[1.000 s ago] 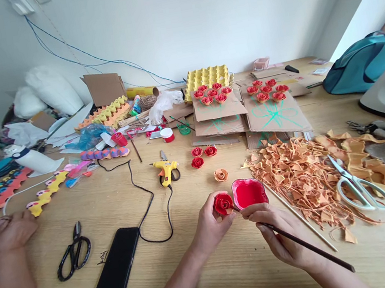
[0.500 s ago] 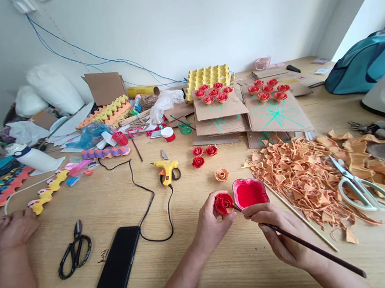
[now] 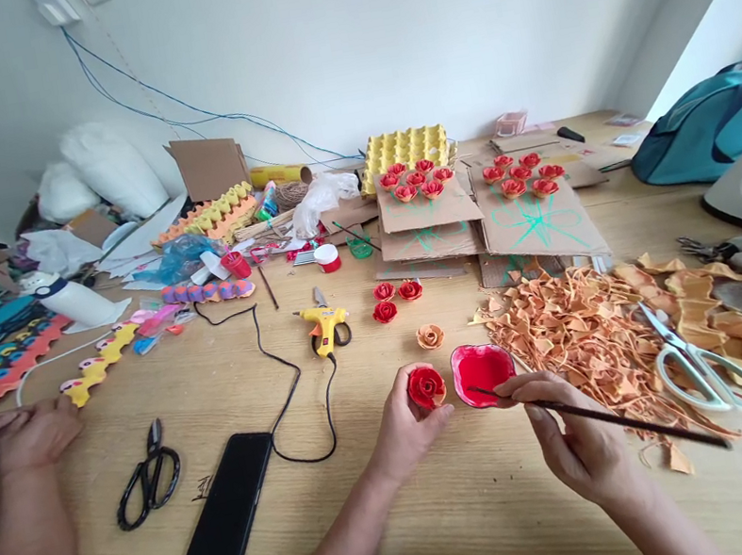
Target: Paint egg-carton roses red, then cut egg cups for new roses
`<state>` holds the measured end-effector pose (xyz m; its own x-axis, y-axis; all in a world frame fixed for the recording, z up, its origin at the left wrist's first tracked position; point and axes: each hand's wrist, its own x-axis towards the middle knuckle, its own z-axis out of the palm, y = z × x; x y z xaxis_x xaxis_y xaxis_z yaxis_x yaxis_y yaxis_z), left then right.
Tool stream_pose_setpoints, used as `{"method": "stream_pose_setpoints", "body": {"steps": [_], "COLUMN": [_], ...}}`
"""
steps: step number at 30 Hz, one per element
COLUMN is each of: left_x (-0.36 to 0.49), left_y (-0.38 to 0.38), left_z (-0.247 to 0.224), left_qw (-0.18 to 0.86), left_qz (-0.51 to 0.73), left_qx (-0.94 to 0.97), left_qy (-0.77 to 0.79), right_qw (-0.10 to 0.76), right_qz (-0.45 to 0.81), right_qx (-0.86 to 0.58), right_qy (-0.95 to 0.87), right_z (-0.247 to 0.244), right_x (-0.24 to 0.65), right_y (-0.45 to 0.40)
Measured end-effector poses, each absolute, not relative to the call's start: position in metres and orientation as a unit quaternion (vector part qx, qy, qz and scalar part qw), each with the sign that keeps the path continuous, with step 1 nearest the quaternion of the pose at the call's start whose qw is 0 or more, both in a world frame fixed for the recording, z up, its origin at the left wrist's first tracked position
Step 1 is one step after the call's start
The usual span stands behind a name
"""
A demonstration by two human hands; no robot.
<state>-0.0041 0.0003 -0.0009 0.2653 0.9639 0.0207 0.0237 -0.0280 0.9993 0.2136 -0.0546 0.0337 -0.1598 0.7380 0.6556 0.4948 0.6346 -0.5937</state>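
My left hand (image 3: 404, 434) pinches a rose-shaped flower (image 3: 426, 387), mostly red with some orange showing on its lower right petals. Between the fingers of my right hand (image 3: 575, 433) is a dark thin paintbrush (image 3: 627, 426), its tip down in a small dish of red paint (image 3: 480, 371) just right of the flower. Behind the dish lies an orange unpainted flower (image 3: 430, 336). Farther back are three red flowers (image 3: 385, 311) grouped together.
Orange scraps (image 3: 567, 329) and white-handled scissors (image 3: 704, 372) lie right. A yellow glue gun (image 3: 324, 326), black scissors (image 3: 147, 475) and a phone (image 3: 225, 518) are left. Another person's hands (image 3: 32, 435) rest far left. Red flowers stand on cardboard (image 3: 538, 224) behind.
The brush has left the flower and moved right into the paint dish, with my right hand shifting right. My left hand still holds the flower, slightly turned. The camera view has shifted a little.
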Motion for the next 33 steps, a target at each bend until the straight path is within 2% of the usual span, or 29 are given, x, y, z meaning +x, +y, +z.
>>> {"method": "stream_pose_setpoints", "body": {"steps": [4,10,26,29,33], "left_x": [-0.0021,-0.0014,-0.0019,-0.0022,-0.0027], "left_y": [0.0004,0.001,0.0017,0.0007,-0.0009], "left_z": [0.0003,0.0021,0.0023,0.0028,0.0048], "left_qw": [0.604,0.624,0.593,0.598,0.607], "left_qz": [0.427,0.432,0.436,0.429,0.413], "left_qx": [0.531,0.517,0.538,0.538,0.545], "left_qy": [0.415,0.397,0.411,0.411,0.404], "right_qw": [0.495,0.475,0.435,0.46,0.549], "right_qz": [0.088,0.043,0.06,0.076,0.144], "right_qx": [-0.433,-0.47,-0.486,-0.482,-0.436], "right_qy": [-0.748,-0.743,-0.756,-0.742,-0.699], "right_z": [0.0334,0.0319,0.0245,0.0252,0.0251], "right_x": [0.2172,0.2202,0.2172,0.2185,0.2187], "right_y": [-0.0508,-0.0506,-0.0451,-0.0479,-0.0542]}}
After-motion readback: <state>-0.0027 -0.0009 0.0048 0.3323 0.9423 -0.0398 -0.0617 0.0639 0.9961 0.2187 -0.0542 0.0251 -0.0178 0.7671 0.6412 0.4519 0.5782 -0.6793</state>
